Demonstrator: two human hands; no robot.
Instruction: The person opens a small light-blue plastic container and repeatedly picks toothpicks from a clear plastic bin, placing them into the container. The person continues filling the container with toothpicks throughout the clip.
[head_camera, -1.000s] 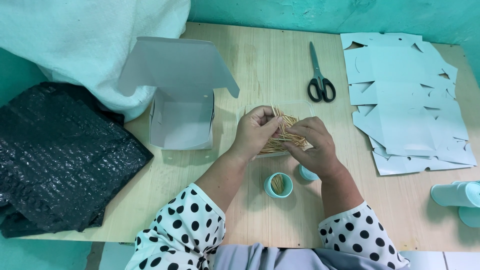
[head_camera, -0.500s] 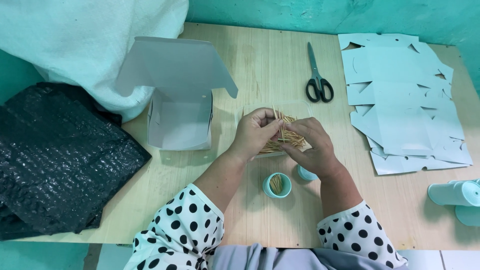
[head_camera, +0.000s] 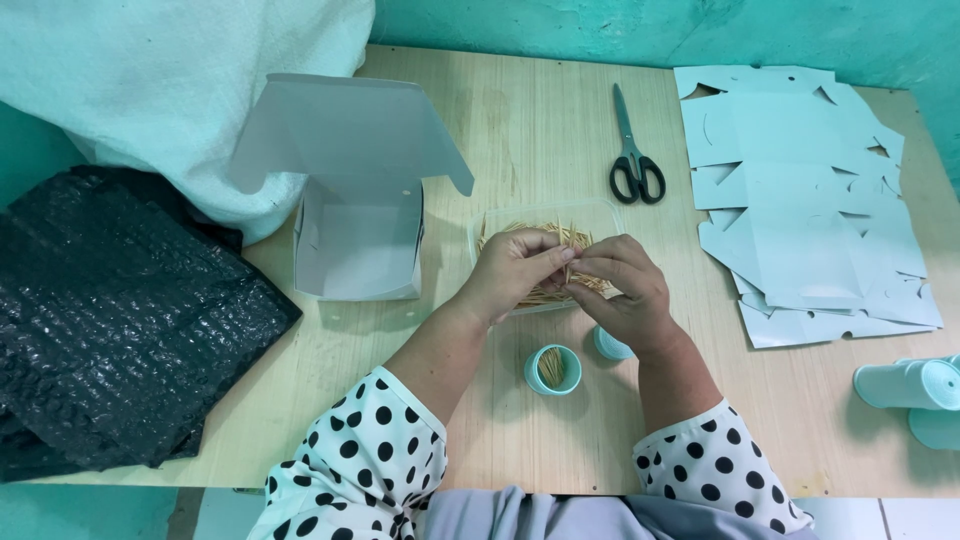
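My left hand (head_camera: 515, 270) and my right hand (head_camera: 622, 290) meet fingertip to fingertip over a clear plastic tray (head_camera: 500, 222) of toothpicks (head_camera: 560, 238). Both pinch a small bunch of toothpicks between thumbs and fingers. Just in front of my hands stands a small teal round container (head_camera: 552, 369), open at the top with toothpicks inside. Its teal lid (head_camera: 608, 346) lies beside it, partly hidden under my right wrist.
An open white cardboard box (head_camera: 358, 240) stands left of the tray. Black scissors (head_camera: 634, 165) lie at the back. A stack of flat box blanks (head_camera: 810, 210) covers the right side. Teal tubes (head_camera: 912, 385) lie at the right edge. Black plastic sheet (head_camera: 110, 320) and a white sack (head_camera: 150, 90) are left.
My hands stay over the tray, fingers shifting slightly as they gather the toothpicks. Nothing else has moved.
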